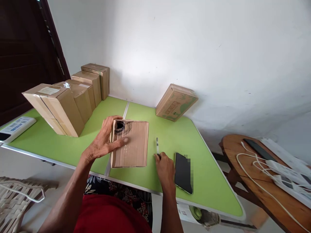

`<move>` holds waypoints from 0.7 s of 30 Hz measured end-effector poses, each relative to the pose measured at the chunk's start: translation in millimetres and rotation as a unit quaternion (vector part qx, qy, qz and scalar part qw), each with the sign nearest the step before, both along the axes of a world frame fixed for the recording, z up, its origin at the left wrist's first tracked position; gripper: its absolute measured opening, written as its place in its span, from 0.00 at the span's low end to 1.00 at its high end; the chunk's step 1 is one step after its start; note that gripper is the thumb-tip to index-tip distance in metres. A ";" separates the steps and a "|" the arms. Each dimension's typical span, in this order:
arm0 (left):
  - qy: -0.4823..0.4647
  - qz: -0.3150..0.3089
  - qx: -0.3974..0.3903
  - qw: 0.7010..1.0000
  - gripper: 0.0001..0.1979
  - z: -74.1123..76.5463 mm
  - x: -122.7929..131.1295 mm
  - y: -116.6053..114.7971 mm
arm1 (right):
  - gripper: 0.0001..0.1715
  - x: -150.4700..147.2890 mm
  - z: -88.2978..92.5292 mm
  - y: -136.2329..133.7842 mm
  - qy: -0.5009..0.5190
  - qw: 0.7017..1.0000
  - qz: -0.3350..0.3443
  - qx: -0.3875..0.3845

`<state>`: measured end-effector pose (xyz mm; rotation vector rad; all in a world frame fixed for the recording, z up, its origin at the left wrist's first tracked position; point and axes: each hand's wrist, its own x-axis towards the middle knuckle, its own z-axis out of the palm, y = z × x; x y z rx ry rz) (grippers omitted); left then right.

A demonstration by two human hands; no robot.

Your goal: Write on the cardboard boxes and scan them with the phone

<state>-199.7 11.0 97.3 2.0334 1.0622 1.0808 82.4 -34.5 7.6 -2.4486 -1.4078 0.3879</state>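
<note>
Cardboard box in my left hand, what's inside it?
The contents of the cardboard box can't be seen, as its walls cover them. Near a corner, beside your left hand, there's a black patch, possibly a hole, but nothing shows through it.

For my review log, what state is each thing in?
Small box: gripped by left hand, black-marked corner
Pen: pinched in right hand
Phone: lying flat, screen dark
Row of boxes: standing, apparently closed
Printed box: closed, standing near wall
White cables: loosely looped
</note>
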 end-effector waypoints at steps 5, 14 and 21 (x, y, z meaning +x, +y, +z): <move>0.003 0.007 0.007 1.000 0.28 1.6 1.3 1.2 | 0.14 -23.9 -11.8 -6.6 -0.042 0.997 0.044 -0.049; 0.004 0.011 -0.014 1.000 0.30 5.3 3.0 -1.7 | 0.12 -29.9 -13.8 -24.8 -0.054 0.996 0.063 0.022; -0.008 0.009 -0.005 1.000 0.28 3.0 4.4 0.5 | 0.46 44.0 -4.0 -71.8 -0.119 0.979 -0.163 -0.016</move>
